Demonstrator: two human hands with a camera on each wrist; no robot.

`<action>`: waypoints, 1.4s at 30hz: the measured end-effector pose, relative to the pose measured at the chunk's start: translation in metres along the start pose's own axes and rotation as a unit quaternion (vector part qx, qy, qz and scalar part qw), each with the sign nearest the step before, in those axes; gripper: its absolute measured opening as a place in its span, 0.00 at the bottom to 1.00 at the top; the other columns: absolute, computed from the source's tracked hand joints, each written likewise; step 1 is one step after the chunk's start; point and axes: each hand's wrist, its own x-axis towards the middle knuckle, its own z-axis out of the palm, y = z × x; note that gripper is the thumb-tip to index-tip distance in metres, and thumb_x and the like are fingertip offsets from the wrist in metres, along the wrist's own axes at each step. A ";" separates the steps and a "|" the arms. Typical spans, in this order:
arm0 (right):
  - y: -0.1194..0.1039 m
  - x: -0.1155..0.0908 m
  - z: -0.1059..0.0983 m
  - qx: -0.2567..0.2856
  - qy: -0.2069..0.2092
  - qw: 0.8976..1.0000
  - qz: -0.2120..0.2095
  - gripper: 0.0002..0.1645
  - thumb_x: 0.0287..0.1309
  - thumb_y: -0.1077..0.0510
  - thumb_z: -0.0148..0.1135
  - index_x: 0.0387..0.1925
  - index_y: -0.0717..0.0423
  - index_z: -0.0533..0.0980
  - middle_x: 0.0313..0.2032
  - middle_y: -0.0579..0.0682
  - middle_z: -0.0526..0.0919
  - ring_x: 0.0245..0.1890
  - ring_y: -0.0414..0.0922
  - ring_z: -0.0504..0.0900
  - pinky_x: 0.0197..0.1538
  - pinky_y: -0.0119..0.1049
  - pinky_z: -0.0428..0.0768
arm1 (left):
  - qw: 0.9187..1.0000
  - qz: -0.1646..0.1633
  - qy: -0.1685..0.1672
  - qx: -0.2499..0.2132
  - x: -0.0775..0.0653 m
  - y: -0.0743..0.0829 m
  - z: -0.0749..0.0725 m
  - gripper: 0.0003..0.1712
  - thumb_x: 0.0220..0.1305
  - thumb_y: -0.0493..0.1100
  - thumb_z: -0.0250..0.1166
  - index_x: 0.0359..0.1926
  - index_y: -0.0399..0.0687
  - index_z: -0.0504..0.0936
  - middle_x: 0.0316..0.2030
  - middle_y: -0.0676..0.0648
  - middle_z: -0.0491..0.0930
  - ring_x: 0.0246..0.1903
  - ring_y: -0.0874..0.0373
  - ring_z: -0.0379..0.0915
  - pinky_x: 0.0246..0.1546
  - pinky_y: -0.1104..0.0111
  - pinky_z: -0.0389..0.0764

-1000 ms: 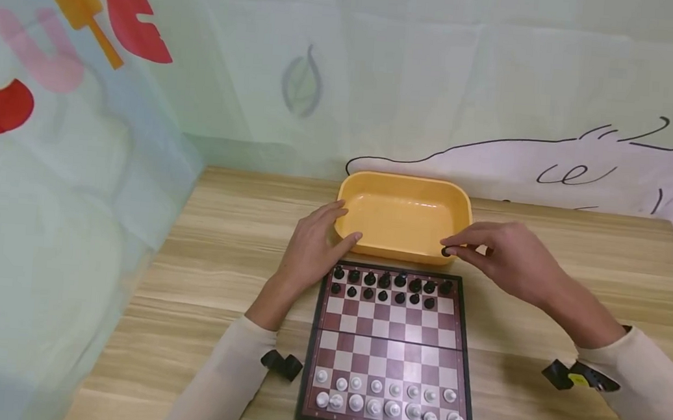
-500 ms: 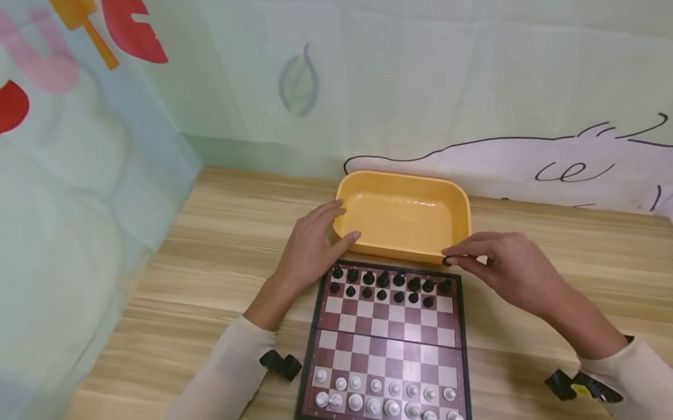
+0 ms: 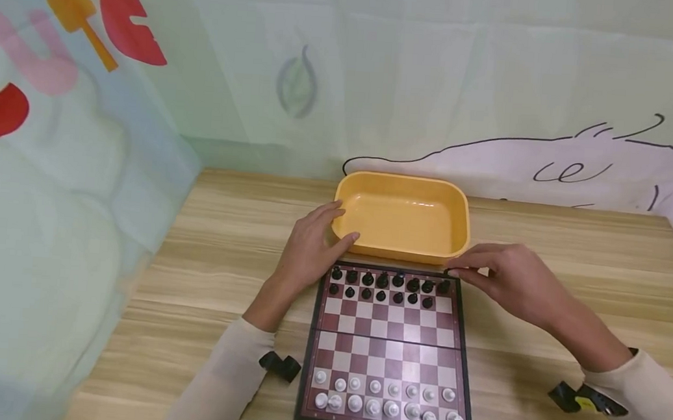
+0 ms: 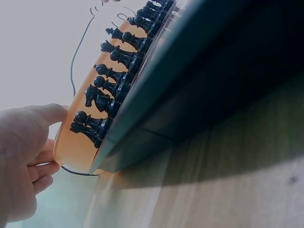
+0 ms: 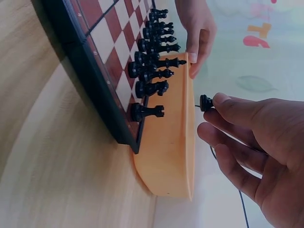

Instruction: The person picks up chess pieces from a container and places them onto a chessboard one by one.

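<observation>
My right hand [image 3: 507,280] pinches a small black pawn [image 5: 205,103] between thumb and fingertips; its round base shows in the right wrist view, and the fingers cover its top. The hand hovers over the far right corner of the folding chessboard [image 3: 386,353]. Two rows of black chess pieces [image 3: 382,280] stand along the board's far side. The right-end square of the second row holds no piece. At the yellow plastic bin [image 3: 400,224], my left hand [image 3: 309,247] grips the near left corner, fingers over the left rim and thumb on the front rim.
Two rows of white chess pieces [image 3: 391,408] stand along the board's near edge. The bin sits right behind the board, with nothing inside. Beneath them is a wooden table [image 3: 218,228], and a printed cloth [image 3: 410,78] hangs behind it.
My right hand has come from the bin's front right rim toward me, carrying the black pawn to the board's far right corner. The left hand has stayed on the bin.
</observation>
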 end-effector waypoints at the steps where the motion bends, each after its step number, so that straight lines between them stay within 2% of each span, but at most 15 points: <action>1: 0.000 -0.001 0.001 0.001 -0.002 1.000 0.001 0.13 0.51 0.56 0.69 0.41 0.38 0.83 0.38 0.31 0.82 0.36 0.28 0.77 0.30 0.30 0.77 | 1.000 0.000 0.001 0.000 0.000 0.000 0.000 0.35 0.62 0.65 0.57 0.60 0.45 0.73 0.65 0.50 0.65 0.64 0.58 0.55 0.62 0.58 0.57; 10: 0.002 -0.010 0.010 0.018 -0.033 0.999 0.031 0.13 0.52 0.56 0.68 0.41 0.39 0.83 0.38 0.30 0.82 0.35 0.28 0.77 0.31 0.30 0.77 | 1.000 0.008 0.005 -0.002 0.000 -0.001 0.001 0.35 0.62 0.64 0.57 0.59 0.45 0.73 0.65 0.50 0.65 0.64 0.59 0.56 0.63 0.58 0.57; 15: 0.003 -0.012 0.014 0.010 -0.037 0.999 0.027 0.11 0.54 0.52 0.67 0.41 0.37 0.83 0.38 0.30 0.81 0.36 0.28 0.77 0.34 0.32 0.78 | 1.000 0.009 0.006 0.001 0.001 -0.001 0.000 0.34 0.61 0.64 0.58 0.59 0.45 0.73 0.65 0.50 0.65 0.64 0.59 0.56 0.63 0.59 0.57; 21: 0.003 -0.017 0.017 0.003 -0.044 0.999 0.024 0.10 0.53 0.51 0.67 0.40 0.36 0.83 0.38 0.29 0.81 0.36 0.27 0.76 0.35 0.30 0.78 | 1.000 0.006 0.004 -0.002 0.001 0.000 0.000 0.34 0.61 0.64 0.58 0.59 0.45 0.73 0.65 0.50 0.66 0.64 0.59 0.56 0.63 0.59 0.57; 42: 0.005 -0.021 0.028 0.016 -0.057 0.998 0.005 0.10 0.51 0.52 0.69 0.38 0.36 0.83 0.36 0.28 0.81 0.33 0.26 0.75 0.32 0.27 0.76 | 1.000 0.005 0.005 -0.001 0.000 0.000 0.001 0.35 0.62 0.64 0.58 0.60 0.45 0.73 0.65 0.50 0.65 0.64 0.58 0.56 0.63 0.59 0.57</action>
